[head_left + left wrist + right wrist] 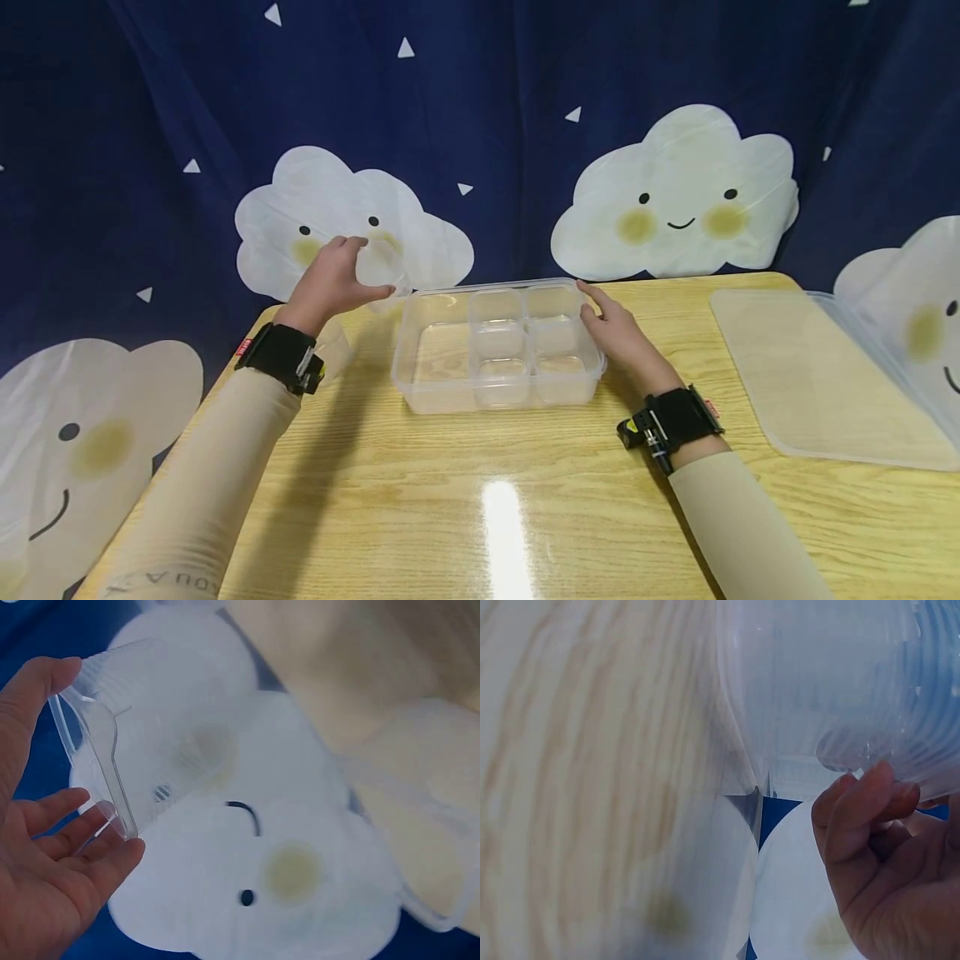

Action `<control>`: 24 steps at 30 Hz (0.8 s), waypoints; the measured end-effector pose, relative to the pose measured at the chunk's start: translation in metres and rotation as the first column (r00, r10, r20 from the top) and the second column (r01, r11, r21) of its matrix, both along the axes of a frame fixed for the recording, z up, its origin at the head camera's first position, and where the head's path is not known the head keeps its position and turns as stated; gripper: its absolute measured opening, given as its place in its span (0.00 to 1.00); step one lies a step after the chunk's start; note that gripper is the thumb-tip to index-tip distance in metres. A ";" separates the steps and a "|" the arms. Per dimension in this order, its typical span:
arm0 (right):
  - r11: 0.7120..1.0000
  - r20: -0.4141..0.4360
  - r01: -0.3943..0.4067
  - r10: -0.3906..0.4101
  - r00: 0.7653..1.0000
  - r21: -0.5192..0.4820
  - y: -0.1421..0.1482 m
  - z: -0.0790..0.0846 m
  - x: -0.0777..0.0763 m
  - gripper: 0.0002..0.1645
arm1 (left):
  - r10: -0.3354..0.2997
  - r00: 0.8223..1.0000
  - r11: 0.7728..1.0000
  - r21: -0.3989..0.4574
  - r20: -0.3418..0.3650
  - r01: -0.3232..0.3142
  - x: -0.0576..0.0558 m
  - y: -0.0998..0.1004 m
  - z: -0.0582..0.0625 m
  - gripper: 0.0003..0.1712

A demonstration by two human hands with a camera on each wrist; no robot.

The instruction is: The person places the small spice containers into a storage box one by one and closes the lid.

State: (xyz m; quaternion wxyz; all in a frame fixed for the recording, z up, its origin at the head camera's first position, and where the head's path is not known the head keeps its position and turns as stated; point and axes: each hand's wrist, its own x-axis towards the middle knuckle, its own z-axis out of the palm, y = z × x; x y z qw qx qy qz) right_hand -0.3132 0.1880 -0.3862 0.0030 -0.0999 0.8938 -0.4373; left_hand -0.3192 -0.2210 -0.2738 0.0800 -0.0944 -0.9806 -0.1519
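1. My left hand (333,283) pinches a small clear cup (381,265) between thumb and fingertips, raised off the table just left of the box's (420,392) far left corner. In the left wrist view the fingers (60,817) sit on one thin wall and the thumb curls over the rim, so the hold is light; I would firm it up only enough to stop the cup swinging (clear plastic like this flexes and slips).

2. My right hand (618,333) lies against the box's right wall, fingers fairly straight along the rim. The right wrist view shows the fingertips (862,802) curled at the ribbed plastic, but I cannot tell whether they hook over the edge or merely press it. I would keep that hand steadying the box.

3. Four cups (525,342) already fill the right part of the box; the left part shows bare. I judge the held cup belongs there, so I would level it, mouth up, before lowering, and line it up square beside its neighbours.

4. The lid (817,375) lies flat on the table (480,508), well apart to the right.
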 end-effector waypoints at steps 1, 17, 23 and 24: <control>1.000 0.002 0.002 -0.002 1.000 -0.004 0.000 0.000 0.000 0.34 | -0.016 1.000 1.000 -0.009 -0.014 0.016 0.001 0.003 0.004 0.54; 1.000 0.027 -0.002 0.003 1.000 -0.024 -0.001 0.002 0.003 0.34 | -0.264 0.962 0.959 -0.093 0.061 0.269 0.015 0.052 0.028 0.55; 1.000 0.028 0.005 -0.005 1.000 -0.024 -0.001 0.001 0.002 0.34 | -0.312 0.945 0.932 -0.159 0.103 0.325 0.017 0.064 0.024 0.54; 1.000 0.025 0.006 -0.006 1.000 -0.023 -0.001 0.001 0.002 0.34 | -0.313 0.943 0.929 -0.169 0.110 0.328 0.016 0.065 0.023 0.54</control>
